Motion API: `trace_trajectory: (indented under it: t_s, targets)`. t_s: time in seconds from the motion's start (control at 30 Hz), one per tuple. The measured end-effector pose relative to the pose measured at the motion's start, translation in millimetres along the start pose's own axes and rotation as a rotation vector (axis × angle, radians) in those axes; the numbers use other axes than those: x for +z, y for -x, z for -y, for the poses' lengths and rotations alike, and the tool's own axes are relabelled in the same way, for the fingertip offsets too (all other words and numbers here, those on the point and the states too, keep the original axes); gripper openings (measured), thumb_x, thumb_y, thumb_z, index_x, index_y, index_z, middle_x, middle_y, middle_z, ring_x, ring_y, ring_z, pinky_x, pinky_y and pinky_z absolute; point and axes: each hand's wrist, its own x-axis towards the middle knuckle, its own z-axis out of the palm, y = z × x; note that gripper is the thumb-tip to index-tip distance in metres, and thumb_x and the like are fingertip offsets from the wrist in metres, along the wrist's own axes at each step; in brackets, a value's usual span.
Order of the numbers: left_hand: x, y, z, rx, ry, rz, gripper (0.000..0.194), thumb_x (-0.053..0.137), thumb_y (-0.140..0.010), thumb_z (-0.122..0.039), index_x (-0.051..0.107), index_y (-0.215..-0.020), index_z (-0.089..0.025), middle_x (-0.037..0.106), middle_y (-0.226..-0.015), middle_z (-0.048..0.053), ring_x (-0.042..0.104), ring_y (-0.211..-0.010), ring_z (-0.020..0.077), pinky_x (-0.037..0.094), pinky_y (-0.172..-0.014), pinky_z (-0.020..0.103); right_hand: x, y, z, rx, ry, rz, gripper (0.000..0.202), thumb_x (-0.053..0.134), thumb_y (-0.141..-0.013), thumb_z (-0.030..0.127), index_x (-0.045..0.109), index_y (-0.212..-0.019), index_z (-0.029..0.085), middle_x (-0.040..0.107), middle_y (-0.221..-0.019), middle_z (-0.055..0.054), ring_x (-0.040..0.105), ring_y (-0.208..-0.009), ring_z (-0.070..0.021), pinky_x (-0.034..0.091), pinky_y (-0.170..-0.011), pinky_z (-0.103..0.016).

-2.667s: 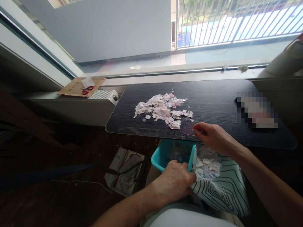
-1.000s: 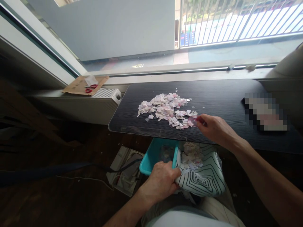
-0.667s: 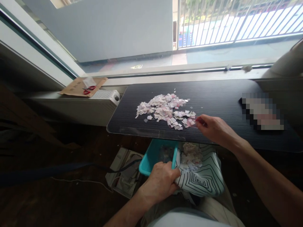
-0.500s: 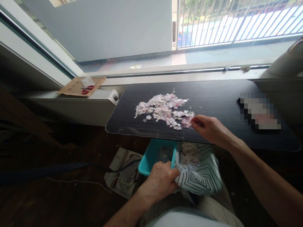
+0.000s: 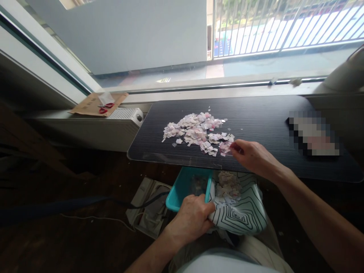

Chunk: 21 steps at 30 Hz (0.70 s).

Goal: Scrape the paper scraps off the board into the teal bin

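Small pale and pinkish paper pieces (image 5: 196, 129) lie in a loose heap on the dark table (image 5: 261, 117). My right hand (image 5: 247, 151) is at the heap's near right end, its fingers pinched together at a few pinkish pieces; what lies between the fingertips is too small to make out. Below the table edge, my left hand (image 5: 195, 212) is closed on the rim of the turquoise basket (image 5: 174, 199) and the patterned cloth (image 5: 239, 218) beside it. More paper pieces (image 5: 228, 185) rest on the cloth. Something dark and unclear is inside the basket.
Red-handled scissors (image 5: 105, 107) lie on a brown envelope (image 5: 91, 104) at the left, by a white radiator (image 5: 125, 115). A blurred-out object (image 5: 314, 134) is on the table's right side. An open box (image 5: 149, 208) with cords stands on the floor.
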Motion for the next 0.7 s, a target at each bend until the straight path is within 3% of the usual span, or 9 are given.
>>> trace_trajectory:
  t_s: [0.27,0.4,0.7]
  targets:
    - [-1.5,-1.5,-0.5,-0.004,-0.006,0.013,0.01,0.065,-0.075,-0.029,0.059,-0.08,-0.021,0.058,-0.077,0.002,0.056,-0.07,0.0205,0.041,-0.063,0.029,2.5,-6.2,4.3,-0.033,-0.068,-0.011,0.02,0.045,-0.085,0.03,0.062,-0.088,0.02,0.065,-0.074,-0.003,0.055,-0.063,-0.0141,0.033,-0.057,-0.024]
    - [-1.9,0.1,-0.5,-0.007,0.001,0.005,0.011,0.065,-0.076,-0.03,0.059,-0.08,-0.022,0.058,-0.078,0.002,0.056,-0.071,0.0205,0.041,-0.064,0.029,0.0,-3.2,2.3,-0.003,0.02,0.033,0.02,0.045,-0.085,0.032,0.06,-0.081,0.02,0.063,-0.067,-0.002,0.051,-0.056,-0.0135,0.03,-0.053,-0.025]
    - [-3.5,-0.7,-0.9,-0.008,0.004,0.021,0.01,0.065,-0.076,-0.029,0.058,-0.08,-0.022,0.058,-0.079,0.002,0.056,-0.071,0.0206,0.042,-0.064,0.029,-4.5,0.5,0.8,0.003,0.031,0.003,0.023,0.044,-0.085,0.033,0.062,-0.08,0.02,0.062,-0.065,-0.002,0.05,-0.055,-0.0141,0.029,-0.053,-0.026]
